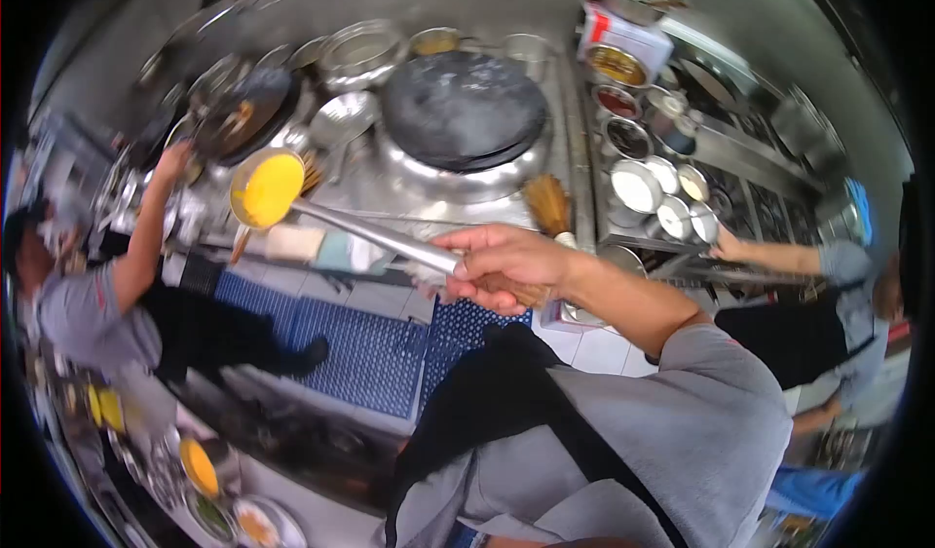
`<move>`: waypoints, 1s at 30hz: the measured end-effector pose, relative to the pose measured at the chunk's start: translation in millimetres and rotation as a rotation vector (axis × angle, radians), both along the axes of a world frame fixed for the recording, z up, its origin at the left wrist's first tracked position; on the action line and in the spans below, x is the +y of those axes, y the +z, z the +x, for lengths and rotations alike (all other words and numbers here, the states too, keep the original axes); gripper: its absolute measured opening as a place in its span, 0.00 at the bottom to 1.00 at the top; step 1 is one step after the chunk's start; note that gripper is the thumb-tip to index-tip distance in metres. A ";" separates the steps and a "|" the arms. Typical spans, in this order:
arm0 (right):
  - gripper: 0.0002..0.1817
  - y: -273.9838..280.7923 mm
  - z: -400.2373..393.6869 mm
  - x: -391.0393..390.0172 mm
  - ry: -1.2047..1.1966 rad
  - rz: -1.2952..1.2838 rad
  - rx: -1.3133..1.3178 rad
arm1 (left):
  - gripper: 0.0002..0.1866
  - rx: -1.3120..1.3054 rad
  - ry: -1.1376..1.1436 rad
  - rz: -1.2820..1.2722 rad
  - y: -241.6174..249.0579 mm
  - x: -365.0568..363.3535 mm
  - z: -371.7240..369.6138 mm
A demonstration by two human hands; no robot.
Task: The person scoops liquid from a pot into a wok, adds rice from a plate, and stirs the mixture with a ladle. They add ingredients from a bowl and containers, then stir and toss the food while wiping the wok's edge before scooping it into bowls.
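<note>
My right hand point(506, 267) is closed around the handle of a long metal ladle point(375, 234), reaching out to the left across my front. The ladle's bowl holds a bright yellow liquid point(273, 188), level and near the rim. Below my fingers, the wooden end of the handle shows. Beyond the hand, a dark round wok point(463, 110) sits on a metal ring on the stove. A bamboo wok brush point(548, 205) stands just behind my wrist. Another metal ladle point(346, 117) lies left of the wok. My left hand is out of view.
Folded cloths point(317, 246) lie along the stove's front edge. At left, a co-worker point(88, 304) reaches to a second wok point(248, 110); another person point(838, 295) touches the seasoning containers point(638, 188) at right. A pot of yellow liquid point(200, 467) stands on the counter behind.
</note>
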State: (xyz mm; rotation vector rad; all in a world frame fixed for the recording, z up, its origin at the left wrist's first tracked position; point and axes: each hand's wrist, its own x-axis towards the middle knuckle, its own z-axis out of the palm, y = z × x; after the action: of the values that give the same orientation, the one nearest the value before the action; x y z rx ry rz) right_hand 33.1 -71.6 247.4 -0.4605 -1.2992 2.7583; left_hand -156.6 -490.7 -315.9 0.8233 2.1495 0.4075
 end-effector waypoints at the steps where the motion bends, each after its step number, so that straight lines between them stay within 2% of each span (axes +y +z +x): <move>1: 0.36 14.5 13.0 13.2 -0.072 0.052 -0.018 | 0.19 0.006 -0.028 -0.002 0.4 9.5 -6.6; 3: 0.36 26.1 35.0 41.8 -0.232 0.160 -0.079 | 0.19 0.018 -0.063 0.004 1.6 26.1 -17.2; 6: 0.35 14.1 60.7 91.1 -0.343 0.235 -0.093 | 0.19 0.058 -0.090 0.038 1.5 42.2 -30.2; 10: 0.35 -43.8 78.5 162.7 -0.485 0.361 -0.263 | 0.19 0.132 -0.056 0.132 1.6 71.5 -39.2; 12: 0.36 -105.7 83.1 208.9 -0.511 0.417 -0.289 | 0.19 0.154 0.068 0.165 7.8 87.3 -43.8; 14: 0.35 -150.0 85.4 240.3 -0.538 0.562 -0.394 | 0.19 0.063 0.367 0.142 27.1 99.2 -50.6; 16: 0.35 -152.2 83.7 246.0 -0.519 0.780 -0.544 | 0.20 -0.012 0.342 0.143 34.2 97.4 -64.2; 18: 0.36 -137.9 80.5 242.0 -0.664 1.328 -0.567 | 0.19 -0.061 0.304 0.127 30.3 98.3 -79.4; 20: 0.37 -107.7 77.1 215.7 -0.713 1.468 -0.697 | 0.18 -0.063 0.233 0.091 22.6 87.0 -90.5; 21: 0.38 -69.5 68.0 196.8 -0.702 1.346 -0.805 | 0.17 -0.055 0.189 0.074 20.1 83.9 -97.7; 22: 0.39 -65.2 67.4 192.5 -0.743 1.357 -0.774 | 0.17 -0.044 0.145 0.065 18.7 79.7 -103.5; 25: 0.39 -46.7 46.6 166.3 -0.873 0.984 -0.528 | 0.15 -0.006 0.013 0.086 6.7 74.3 -125.7; 27: 0.42 -66.6 27.8 153.5 -0.950 0.646 -0.310 | 0.14 0.034 -0.086 0.128 2.7 75.0 -140.2; 29: 0.40 -122.2 16.0 152.3 -0.938 0.289 -0.036 | 0.13 0.092 -0.207 0.226 -8.3 78.2 -158.6; 30: 0.40 -147.1 8.5 152.1 -0.913 0.513 -0.374 | 0.12 0.128 -0.277 0.309 -14.5 82.1 -168.7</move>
State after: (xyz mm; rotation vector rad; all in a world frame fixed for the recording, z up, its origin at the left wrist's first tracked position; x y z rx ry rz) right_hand 41.6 80.5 100.3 -1.1806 -1.3220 1.5824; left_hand -325.3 -408.7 -330.4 1.3351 2.0754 0.5617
